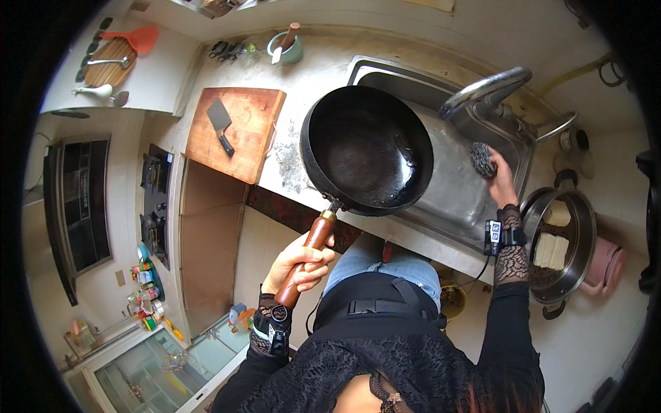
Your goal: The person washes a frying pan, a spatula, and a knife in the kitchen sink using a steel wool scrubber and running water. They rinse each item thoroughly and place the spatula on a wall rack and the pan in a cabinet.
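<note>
My left hand (304,263) is closed around the reddish-brown wooden handle of a black wok (361,149). The wok is over the left part of the steel sink (454,170) and the counter beside it; its inside faces up and has a wet-looking shine. At the right side of the sink, my right hand (502,178) grips a dark grey steel wool scrubber (483,160), apart from the wok. The curved metal faucet (485,90) reaches over the sink from its back edge, between the wok and the scrubber. No running water can be made out.
A cleaver (221,124) lies on a wooden cutting board (263,118) left of the wok. A light-green mortar (293,53) with a pestle stands behind. Right of the sink is a steel steamer pot (588,232) holding pale blocks, with a pink container (609,263) beside it.
</note>
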`<action>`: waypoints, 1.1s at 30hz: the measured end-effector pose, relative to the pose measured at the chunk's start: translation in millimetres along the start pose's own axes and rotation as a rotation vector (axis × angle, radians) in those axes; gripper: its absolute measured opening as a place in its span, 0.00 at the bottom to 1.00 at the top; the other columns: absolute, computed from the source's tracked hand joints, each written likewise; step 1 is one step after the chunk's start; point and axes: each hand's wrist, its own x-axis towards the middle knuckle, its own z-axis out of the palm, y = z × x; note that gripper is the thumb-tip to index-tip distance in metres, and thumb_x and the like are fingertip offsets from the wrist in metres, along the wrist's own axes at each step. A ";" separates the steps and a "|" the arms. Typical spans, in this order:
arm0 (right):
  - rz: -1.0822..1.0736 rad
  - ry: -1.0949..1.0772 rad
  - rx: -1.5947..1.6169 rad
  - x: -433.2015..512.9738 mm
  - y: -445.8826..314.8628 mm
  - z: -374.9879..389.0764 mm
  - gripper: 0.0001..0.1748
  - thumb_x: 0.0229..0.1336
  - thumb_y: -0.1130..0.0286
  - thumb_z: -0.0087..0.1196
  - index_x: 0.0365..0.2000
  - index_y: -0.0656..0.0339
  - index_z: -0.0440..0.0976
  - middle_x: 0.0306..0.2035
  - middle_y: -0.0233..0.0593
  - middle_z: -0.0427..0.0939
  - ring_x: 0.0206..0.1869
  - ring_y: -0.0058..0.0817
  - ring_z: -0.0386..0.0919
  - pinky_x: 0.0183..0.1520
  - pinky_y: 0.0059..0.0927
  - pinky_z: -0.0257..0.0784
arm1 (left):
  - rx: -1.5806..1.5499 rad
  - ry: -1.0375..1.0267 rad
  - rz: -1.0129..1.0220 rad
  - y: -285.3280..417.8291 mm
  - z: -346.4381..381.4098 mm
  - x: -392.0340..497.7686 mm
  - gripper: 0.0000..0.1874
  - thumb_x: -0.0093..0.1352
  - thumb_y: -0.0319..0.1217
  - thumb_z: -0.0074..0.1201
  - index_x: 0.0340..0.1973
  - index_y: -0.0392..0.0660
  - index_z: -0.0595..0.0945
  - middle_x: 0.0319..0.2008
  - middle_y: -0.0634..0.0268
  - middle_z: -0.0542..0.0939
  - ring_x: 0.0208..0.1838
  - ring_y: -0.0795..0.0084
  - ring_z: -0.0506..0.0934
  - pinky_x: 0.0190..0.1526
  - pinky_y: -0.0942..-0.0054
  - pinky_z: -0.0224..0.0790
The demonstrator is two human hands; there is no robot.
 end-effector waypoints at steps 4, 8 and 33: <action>0.249 0.077 0.339 -18.3 55.3 -3.5 0.17 0.61 0.60 0.46 0.48 0.51 0.76 0.40 0.29 0.82 0.36 0.25 0.79 0.34 0.33 0.74 | 0.004 -0.017 0.028 -7.5 2.0 -6.9 0.19 0.66 0.22 0.50 0.51 0.34 0.65 0.20 0.66 0.66 0.09 0.82 0.63 0.08 0.81 0.58; 0.332 0.082 0.522 -42.5 85.7 -9.5 0.16 0.61 0.59 0.50 0.43 0.56 0.76 0.39 0.41 0.81 0.40 0.37 0.78 0.39 0.38 0.76 | 0.033 -0.009 0.043 -11.8 -2.9 -16.9 0.20 0.65 0.21 0.51 0.51 0.34 0.65 0.20 0.65 0.66 0.08 0.81 0.63 0.07 0.80 0.58; 0.173 -0.133 0.594 -118.2 57.4 40.5 0.24 0.60 0.58 0.47 0.50 0.65 0.75 0.47 0.49 0.81 0.40 0.38 0.79 0.43 0.38 0.76 | 0.318 -0.092 0.199 -29.5 -24.7 -78.2 0.19 0.64 0.25 0.55 0.48 0.38 0.67 0.20 0.67 0.67 0.11 0.82 0.65 0.09 0.82 0.57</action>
